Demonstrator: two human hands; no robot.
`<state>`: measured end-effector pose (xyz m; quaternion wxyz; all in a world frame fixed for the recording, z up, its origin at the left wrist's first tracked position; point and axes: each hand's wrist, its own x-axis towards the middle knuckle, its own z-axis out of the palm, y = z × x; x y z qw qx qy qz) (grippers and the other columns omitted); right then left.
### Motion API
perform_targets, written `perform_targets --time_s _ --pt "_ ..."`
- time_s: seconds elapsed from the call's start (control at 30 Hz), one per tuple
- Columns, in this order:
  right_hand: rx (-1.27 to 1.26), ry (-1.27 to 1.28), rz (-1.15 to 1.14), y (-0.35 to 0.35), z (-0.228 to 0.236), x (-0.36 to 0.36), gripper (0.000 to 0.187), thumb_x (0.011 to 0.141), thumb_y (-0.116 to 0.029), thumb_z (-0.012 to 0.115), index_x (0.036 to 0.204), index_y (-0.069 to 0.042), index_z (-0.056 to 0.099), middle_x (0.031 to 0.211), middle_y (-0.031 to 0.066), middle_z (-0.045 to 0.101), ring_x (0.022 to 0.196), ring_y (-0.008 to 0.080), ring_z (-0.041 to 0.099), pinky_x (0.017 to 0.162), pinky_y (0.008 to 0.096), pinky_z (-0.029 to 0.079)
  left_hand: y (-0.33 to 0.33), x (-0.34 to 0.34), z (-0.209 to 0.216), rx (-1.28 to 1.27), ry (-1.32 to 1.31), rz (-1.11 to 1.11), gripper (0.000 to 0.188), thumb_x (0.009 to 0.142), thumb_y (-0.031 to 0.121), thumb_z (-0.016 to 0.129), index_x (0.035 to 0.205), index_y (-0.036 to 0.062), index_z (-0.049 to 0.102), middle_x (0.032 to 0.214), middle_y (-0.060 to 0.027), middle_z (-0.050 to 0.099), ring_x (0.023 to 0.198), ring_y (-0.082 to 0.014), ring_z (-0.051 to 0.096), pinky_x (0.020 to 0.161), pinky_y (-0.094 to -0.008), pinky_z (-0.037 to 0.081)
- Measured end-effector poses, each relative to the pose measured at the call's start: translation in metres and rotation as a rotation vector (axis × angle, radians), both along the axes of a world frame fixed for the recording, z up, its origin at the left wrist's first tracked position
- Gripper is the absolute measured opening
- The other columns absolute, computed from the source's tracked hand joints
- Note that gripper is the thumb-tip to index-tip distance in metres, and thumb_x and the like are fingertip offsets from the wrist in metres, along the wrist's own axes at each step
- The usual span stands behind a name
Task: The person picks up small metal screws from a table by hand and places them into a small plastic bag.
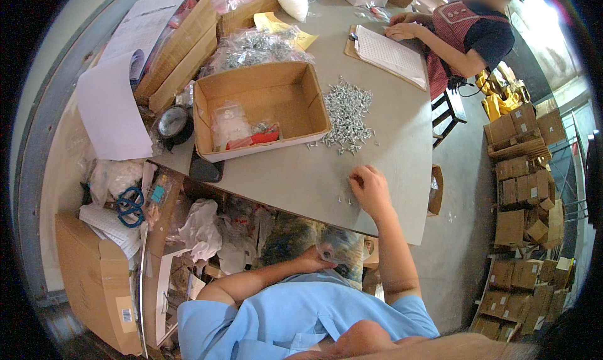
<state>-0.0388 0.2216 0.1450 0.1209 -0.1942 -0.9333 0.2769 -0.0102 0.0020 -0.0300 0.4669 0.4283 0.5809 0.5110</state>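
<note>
My right hand (369, 185) rests at the near part of the grey table with its fingers curled down and closed. Whatever they hold, if anything, is hidden. A few loose screws (340, 200) lie just left of it, apart from the large heap of small silver screws (349, 116) farther up. Low in front of my body, below the table edge, my left hand (314, 258) is closed on a small clear plastic bag (342, 253). Left of the heap stands an open cardboard box (260, 84) containing a red-handled tool (254, 137) and clear plastic bags.
Bagged screws (251, 49) are piled behind the box. A tape roll (174, 123) and a dark phone-like object (206, 169) sit to its left. Blue-handled scissors (130, 206) lie lower left. Across the table, a person works beside a clipboard (391, 55). Cartons (518, 197) are stacked right.
</note>
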Motion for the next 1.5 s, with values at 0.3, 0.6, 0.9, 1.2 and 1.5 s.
perform_targets --time_s 0.3,0.6,0.9,1.2,1.5 --pt "-0.092 -0.054 0.021 -0.031 0.012 0.040 0.011 0.079 -0.012 0.063 0.087 -0.006 0.062 0.090 0.0152 0.061 0.080 0.0361 0.060 0.070 0.0417 0.050 0.003 -0.002 0.005 -0.083 -0.037 -0.041 0.033 0.074 0.031 0.077 0.090 0.0075 0.059 0.094 -0.0112 0.059 0.093 -0.0263 0.056 0.084 -0.0373 0.044" --pt "-0.267 -0.100 0.230 -0.043 0.014 0.070 0.009 0.075 -0.006 0.069 0.082 -0.003 0.065 0.079 0.0103 0.060 0.068 0.0232 0.061 0.059 0.0320 0.050 0.004 -0.004 0.019 -0.024 -0.100 0.032 0.029 0.071 0.019 0.078 0.087 0.0046 0.059 0.083 -0.0060 0.060 0.079 -0.0167 0.055 0.072 -0.0341 0.045" --pt "-0.558 -0.005 0.086 -0.041 0.012 0.077 0.008 0.079 -0.003 0.068 0.084 0.000 0.064 0.078 0.0068 0.056 0.064 0.0129 0.053 0.057 0.0259 0.043 0.010 -0.012 0.017 -0.045 -0.020 0.008 0.027 0.073 0.015 0.077 0.078 0.0072 0.052 0.079 -0.0031 0.055 0.076 -0.0131 0.052 0.066 -0.0301 0.044" --pt "-0.086 -0.039 0.376 -0.070 0.010 0.078 0.016 0.072 -0.011 0.071 0.087 -0.006 0.066 0.099 0.0086 0.058 0.096 0.0292 0.055 0.081 0.0383 0.048 -0.028 -0.088 0.072 -0.263 0.133 -0.300 0.038 0.071 0.024 0.079 0.092 0.0019 0.058 0.086 -0.0114 0.060 0.083 -0.0202 0.058 0.073 -0.0336 0.046" --pt "-0.229 0.200 0.567 -0.088 0.049 0.063 0.017 0.072 -0.014 0.069 0.086 -0.009 0.063 0.110 0.0134 0.054 0.104 0.0331 0.052 0.087 0.0429 0.044 -0.026 -0.096 0.167 0.065 -0.198 0.005 0.062 0.072 0.034 0.081 0.116 -0.0005 0.053 0.114 -0.0069 0.057 0.106 -0.0164 0.053 0.089 -0.0321 0.045"
